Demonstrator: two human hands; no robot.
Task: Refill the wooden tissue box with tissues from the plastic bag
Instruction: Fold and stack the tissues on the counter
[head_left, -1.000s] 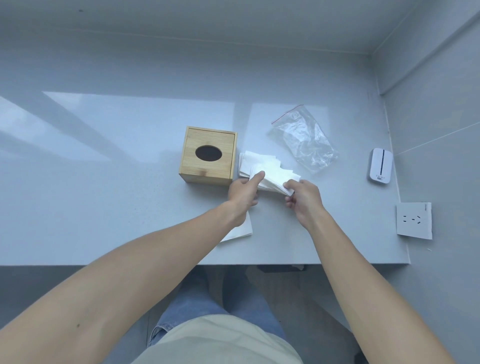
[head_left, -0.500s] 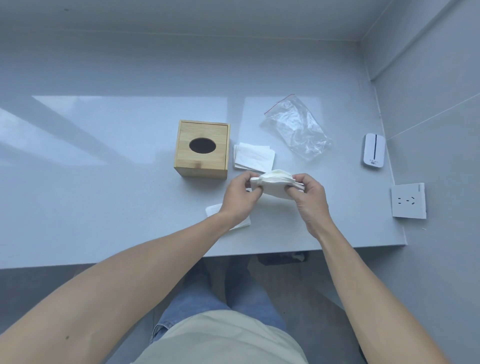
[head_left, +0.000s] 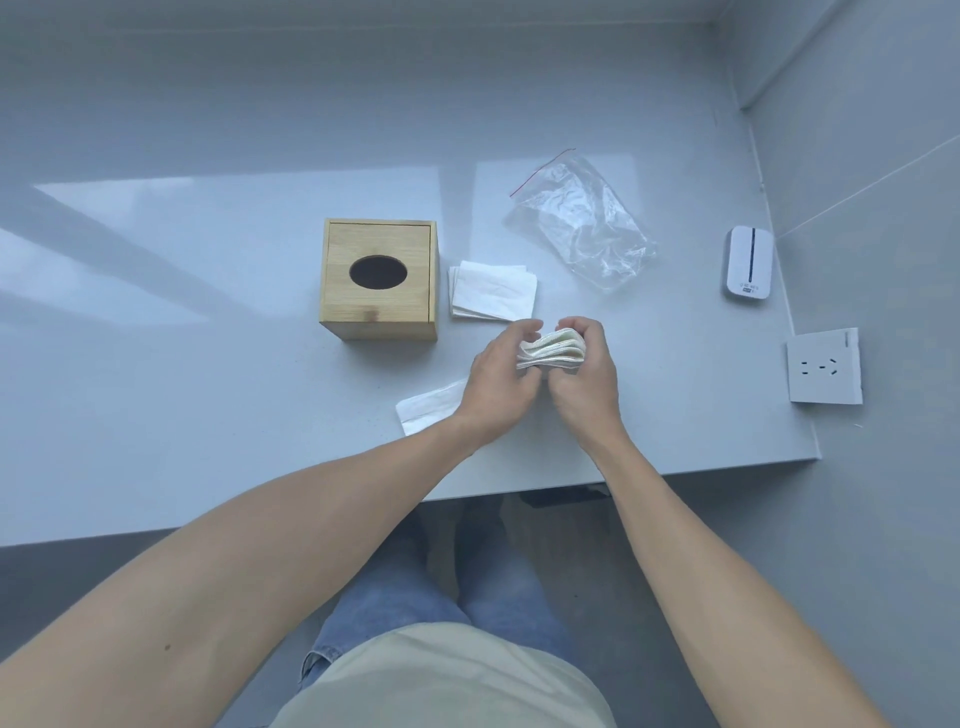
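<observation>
The wooden tissue box with a dark oval hole on top stands on the grey counter. Right of it lies a small stack of white tissues. The clear plastic bag lies flat and empty-looking further back right. My left hand and my right hand together squeeze a folded bundle of tissues just above the counter, in front of the stack. A single tissue lies flat on the counter, partly under my left wrist.
A white oblong device lies near the right wall. A white socket plate rests at the counter's right edge. The counter's front edge runs just below my wrists; my legs show beneath it.
My hands lifted part of the tissues off the stack and pressed them into a tight folded bundle, moving closer together. A smaller stack stays beside the box.
</observation>
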